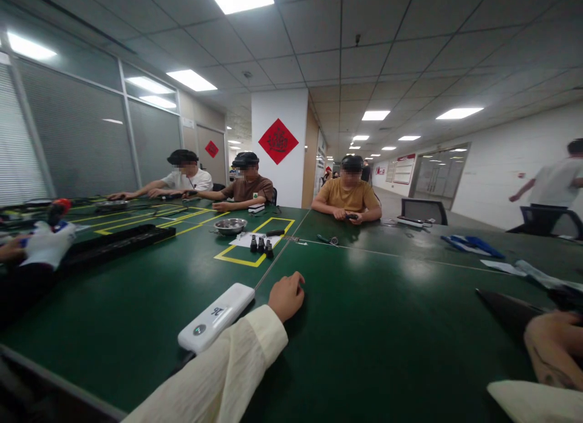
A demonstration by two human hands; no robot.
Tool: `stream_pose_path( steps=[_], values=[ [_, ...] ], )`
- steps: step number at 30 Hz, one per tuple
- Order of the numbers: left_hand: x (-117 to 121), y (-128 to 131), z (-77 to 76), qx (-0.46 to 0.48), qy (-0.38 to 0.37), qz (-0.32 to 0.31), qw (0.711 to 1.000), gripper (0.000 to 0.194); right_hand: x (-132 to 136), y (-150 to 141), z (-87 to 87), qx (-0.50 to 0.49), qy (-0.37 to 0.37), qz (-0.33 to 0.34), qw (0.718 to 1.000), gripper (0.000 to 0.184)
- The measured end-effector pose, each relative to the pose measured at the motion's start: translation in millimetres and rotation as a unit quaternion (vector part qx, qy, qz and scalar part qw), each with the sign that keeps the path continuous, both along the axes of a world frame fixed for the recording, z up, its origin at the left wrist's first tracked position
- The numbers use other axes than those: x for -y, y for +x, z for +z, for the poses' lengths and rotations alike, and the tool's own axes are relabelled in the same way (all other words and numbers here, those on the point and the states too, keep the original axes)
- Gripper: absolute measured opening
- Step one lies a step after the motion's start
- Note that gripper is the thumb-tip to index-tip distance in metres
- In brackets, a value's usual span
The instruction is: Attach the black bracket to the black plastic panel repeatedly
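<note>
My left hand point(286, 295) rests on the green table point(364, 326), its fingers curled under into a loose fist with nothing in them. A cream sleeve covers that forearm. Just left of the forearm lies a white power bank point(216, 316). My right hand point(553, 347) sits at the frame's right edge beside a flat black object point(510, 307); its fingers are out of sight.
A yellow-taped rectangle point(255, 240) holds a metal bowl point(230, 226), white paper and small black parts point(262, 245). A long black tray point(113, 240) lies at left near another person's white-gloved hand point(45, 244). Three people sit across the table. Blue items point(473, 245) lie at right.
</note>
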State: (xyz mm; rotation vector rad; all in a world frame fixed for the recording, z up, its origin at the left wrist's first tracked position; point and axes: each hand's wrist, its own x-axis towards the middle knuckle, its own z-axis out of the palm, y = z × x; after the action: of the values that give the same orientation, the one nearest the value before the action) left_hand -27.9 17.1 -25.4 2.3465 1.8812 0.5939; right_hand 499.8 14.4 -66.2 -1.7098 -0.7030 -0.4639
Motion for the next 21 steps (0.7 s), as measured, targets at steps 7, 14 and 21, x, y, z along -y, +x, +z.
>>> stream_pose_path(
  steps=[7, 14, 21],
  values=[
    [-3, -1, -2.7, 0.011, 0.034, -0.001, 0.999, 0.024, 0, -46, 23.4, 0.009, 0.028, 0.008, 1.000, 0.051],
    [-9, -6, -3.3, 0.045, 0.084, 0.006, 0.995, 0.026, -17, -145, 21.8, 0.191, -0.143, 0.278, 0.931, 0.040],
    [-14, -12, -3.5, 0.108, 0.088, 0.041, 0.989, 0.026, 20, -286, 25.8, 0.307, -0.213, 0.522, 0.766, 0.044]
  ],
)
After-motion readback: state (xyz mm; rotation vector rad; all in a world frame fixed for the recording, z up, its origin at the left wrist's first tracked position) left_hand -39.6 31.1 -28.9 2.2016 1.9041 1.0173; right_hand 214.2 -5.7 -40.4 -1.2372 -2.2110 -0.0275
